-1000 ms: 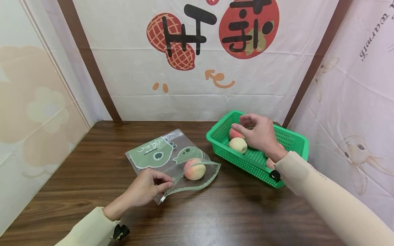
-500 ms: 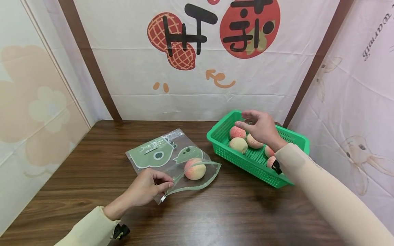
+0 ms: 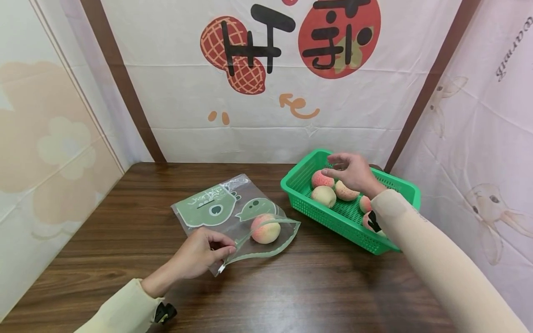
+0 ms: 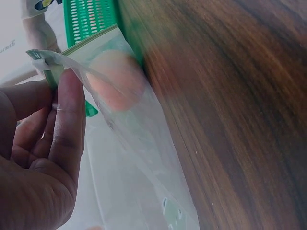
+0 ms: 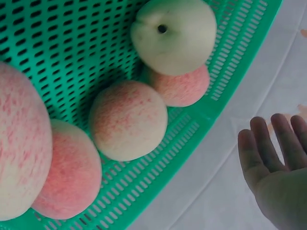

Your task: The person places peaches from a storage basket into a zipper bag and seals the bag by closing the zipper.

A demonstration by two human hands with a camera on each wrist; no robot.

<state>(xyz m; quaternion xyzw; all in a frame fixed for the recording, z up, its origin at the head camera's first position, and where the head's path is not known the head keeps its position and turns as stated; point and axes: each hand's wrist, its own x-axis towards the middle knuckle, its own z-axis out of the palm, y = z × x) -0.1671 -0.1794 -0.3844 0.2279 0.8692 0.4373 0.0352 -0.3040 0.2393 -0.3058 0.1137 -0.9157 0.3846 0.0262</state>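
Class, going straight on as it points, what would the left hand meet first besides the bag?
The left hand would probably meet the peach in the bag, though depth is unclear.

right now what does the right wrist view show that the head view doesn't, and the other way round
Only the right wrist view plainly shows the small dark hole in the pale peach.

Only the head view shows the left hand pinching the edge of the clear bag, the bagged peach at its open mouth, and the wooden table.

Both share the green basket, the peaches in it, and the right hand, holding nothing.
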